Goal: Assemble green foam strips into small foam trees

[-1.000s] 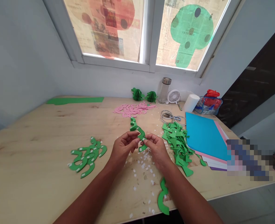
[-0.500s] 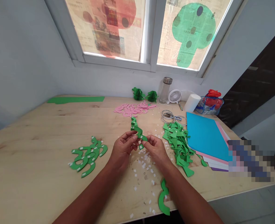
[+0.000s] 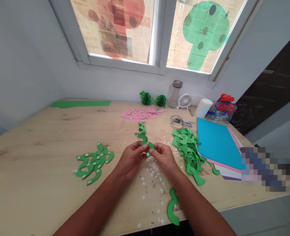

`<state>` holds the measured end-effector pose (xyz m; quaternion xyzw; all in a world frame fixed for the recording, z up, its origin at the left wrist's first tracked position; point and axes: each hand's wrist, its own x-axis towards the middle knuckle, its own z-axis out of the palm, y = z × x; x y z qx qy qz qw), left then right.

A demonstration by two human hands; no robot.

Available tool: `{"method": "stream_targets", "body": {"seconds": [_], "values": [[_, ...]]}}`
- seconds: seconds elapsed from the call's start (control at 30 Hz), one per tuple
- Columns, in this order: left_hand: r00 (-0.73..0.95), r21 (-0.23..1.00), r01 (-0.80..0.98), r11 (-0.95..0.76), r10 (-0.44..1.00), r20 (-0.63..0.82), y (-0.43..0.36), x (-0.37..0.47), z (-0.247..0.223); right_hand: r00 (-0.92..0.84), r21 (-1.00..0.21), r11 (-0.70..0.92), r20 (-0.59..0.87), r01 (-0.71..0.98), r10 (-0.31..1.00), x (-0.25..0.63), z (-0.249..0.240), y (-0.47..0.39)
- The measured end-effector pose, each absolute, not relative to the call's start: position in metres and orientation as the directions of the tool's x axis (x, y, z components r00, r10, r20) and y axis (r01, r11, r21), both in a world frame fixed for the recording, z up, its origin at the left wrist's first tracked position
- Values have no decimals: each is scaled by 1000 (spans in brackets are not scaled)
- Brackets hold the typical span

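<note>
A curled green paper chain [image 3: 142,130] with white tabs runs from mid-table down to my hands. My left hand [image 3: 133,156] pinches its lower part between thumb and fingers. Close beside it, my right hand [image 3: 162,155] grips the lower end piece, fingers closed. To the left lies a pile of wavy green paper pieces [image 3: 95,162] bearing white squares. One more green wavy piece [image 3: 171,209] rests at the front edge, by my right forearm. Small white paper bits [image 3: 157,178] are scattered below my hands.
Green scraps [image 3: 188,150] lie on the right, beside blue sheets [image 3: 218,144]. Behind are pink cutouts [image 3: 141,114], tape rolls [image 3: 177,123], green paper ornaments [image 3: 146,98], a bottle [image 3: 176,93], a small fan [image 3: 184,100], a white roll [image 3: 203,108] and a clear bag [image 3: 221,110].
The fingers of my left hand have closed in nearer to my right hand on the green paper. More of the chain's upper part shows. The view has shifted slightly.
</note>
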<state>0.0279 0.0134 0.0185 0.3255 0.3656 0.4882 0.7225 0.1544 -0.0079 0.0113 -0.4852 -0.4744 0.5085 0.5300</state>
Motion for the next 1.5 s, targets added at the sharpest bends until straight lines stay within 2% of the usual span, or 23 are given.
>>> {"method": "stream_targets", "body": {"seconds": [0.1,0.2,0.33,0.5,0.73,0.97,1.07,1.5], "values": [[74,933,-338,126,991,-107,12,29,19,114,-990,-14,-30,-140,993,155,15,-8],[-114,983,-132,-124,987,109,8,29,22,205,-987,-2,-35,-161,978,156,17,-8],[-10,956,23,-294,956,294,0,32,26,241,-984,68,27,-163,970,156,18,-7],[101,915,113,-387,921,377,-2,36,23,215,-981,97,59,-170,975,156,17,-6],[140,913,158,-375,924,355,1,33,18,188,-975,76,36,-207,981,156,18,-7],[151,986,-42,-163,974,168,4,32,20,163,-961,46,1,-274,987,156,16,-7],[143,991,-53,-125,981,132,4,31,23,170,-955,31,-20,-294,985,157,14,-7],[147,983,-9,-181,973,180,5,30,24,80,-882,-38,-86,-469,993,157,14,-7]]}}
